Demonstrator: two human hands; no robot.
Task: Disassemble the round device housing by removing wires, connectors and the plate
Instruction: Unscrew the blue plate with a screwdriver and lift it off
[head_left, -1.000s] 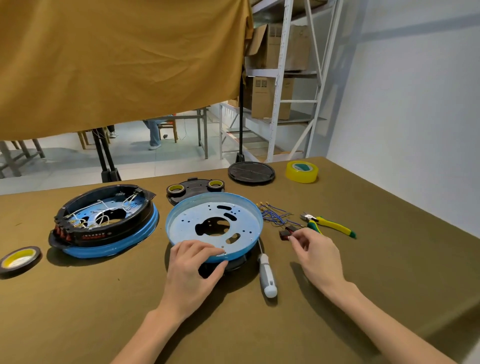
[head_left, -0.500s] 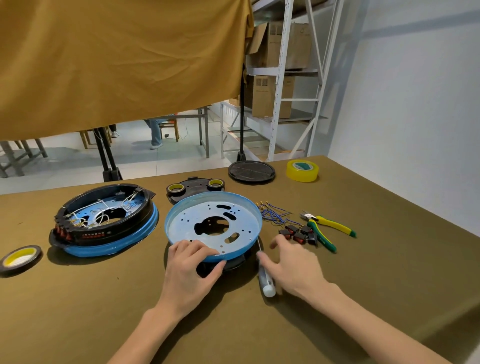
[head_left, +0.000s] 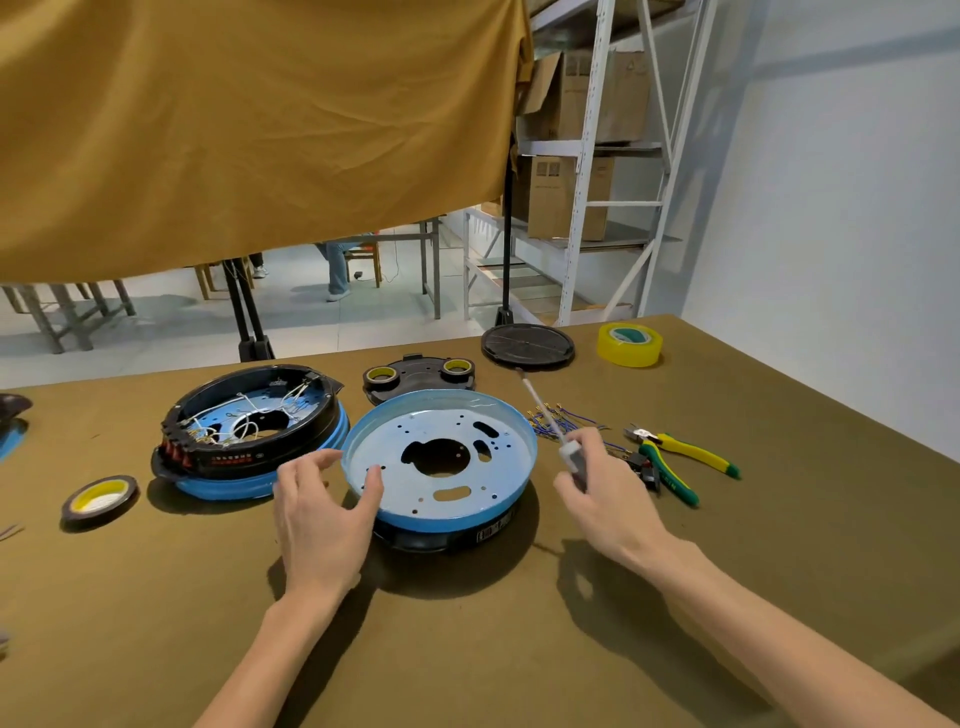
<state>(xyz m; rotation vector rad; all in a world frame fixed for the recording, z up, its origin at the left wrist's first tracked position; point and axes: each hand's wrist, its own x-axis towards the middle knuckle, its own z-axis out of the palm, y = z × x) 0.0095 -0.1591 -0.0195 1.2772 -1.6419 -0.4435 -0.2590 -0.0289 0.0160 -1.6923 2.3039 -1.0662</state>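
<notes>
R hand (head_left: 605, 491) grip closed round screwdriver (head_left: 550, 426) (tip raised); L hand (head_left: 324, 501) open, thumb on blue plate (head_left: 441, 457) rim, holding nothing.

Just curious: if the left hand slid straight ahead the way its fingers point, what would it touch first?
Probably the blue plate: the left hand already has its thumb at the plate's near rim, though whether it is touching is hard to judge.

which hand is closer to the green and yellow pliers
Right. The right hand, holding a screwdriver, is just left of the pliers; the left hand is across the blue plate.
</notes>
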